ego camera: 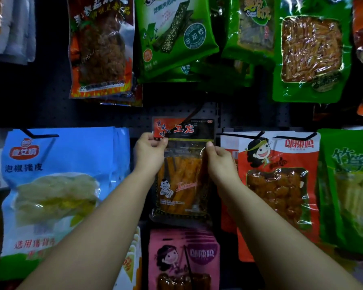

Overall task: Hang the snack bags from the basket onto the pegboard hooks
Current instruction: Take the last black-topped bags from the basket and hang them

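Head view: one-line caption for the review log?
Both hands, left and right, pinch the top of a black spicy-strip snack bag against the pegboard, between hung bags.

Dim, shadowy picture (glare on glossy wrappers), soft and warped at edges

Centre stage, the black bag: dark body, a red corner panel with pale and orange lettering up top, a clear window showing orange strips, and a small white cartoon figure low on its front. Left of it, a blue bag with a red logo, dark lettering and pale yellow-green contents. Right of it, a red-orange bag with a white top and a dark-haired cartoon face. Below it, a pink bag with a purple badge. Above it, green bags with white-ringed teal seals. Behind it all, a dark pegboard dotted with holes.
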Tool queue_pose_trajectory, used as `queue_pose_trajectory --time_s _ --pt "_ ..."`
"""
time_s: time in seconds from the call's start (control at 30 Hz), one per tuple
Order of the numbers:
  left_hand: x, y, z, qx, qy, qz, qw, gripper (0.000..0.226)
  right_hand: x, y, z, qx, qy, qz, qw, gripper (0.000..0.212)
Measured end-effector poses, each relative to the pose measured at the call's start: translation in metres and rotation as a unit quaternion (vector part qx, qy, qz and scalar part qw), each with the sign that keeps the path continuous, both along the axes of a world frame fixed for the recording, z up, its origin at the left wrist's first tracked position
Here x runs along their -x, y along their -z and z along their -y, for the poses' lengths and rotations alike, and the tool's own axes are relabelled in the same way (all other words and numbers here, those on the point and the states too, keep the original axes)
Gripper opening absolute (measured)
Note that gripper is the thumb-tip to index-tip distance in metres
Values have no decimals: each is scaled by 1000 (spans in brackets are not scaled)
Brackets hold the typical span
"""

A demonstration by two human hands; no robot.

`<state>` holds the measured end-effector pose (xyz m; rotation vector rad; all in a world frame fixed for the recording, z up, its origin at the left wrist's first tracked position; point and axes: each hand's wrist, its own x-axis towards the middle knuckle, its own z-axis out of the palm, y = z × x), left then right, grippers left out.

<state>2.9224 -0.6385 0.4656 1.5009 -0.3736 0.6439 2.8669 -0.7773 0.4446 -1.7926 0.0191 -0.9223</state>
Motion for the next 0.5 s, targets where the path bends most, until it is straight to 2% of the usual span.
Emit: queue_pose_trajectory --time_s 0.1,0.2,0.3,0.5 --pt "-18 4 4 20 0 -20 1000 10 -20 -2 2 -37 -2 -37 999 45" --pt "-33 4 8 34 -5 -37 999 19 -41 -6 7 -61 14 -79 995 42" --pt "-46 5 10 27 -17 -43 999 8 -60 -7 9 -68 35 -97 992 45" --pt "-67 5 9 -2 -42 -35 998 11 -93 -7 13 -28 74 -119 990 54"
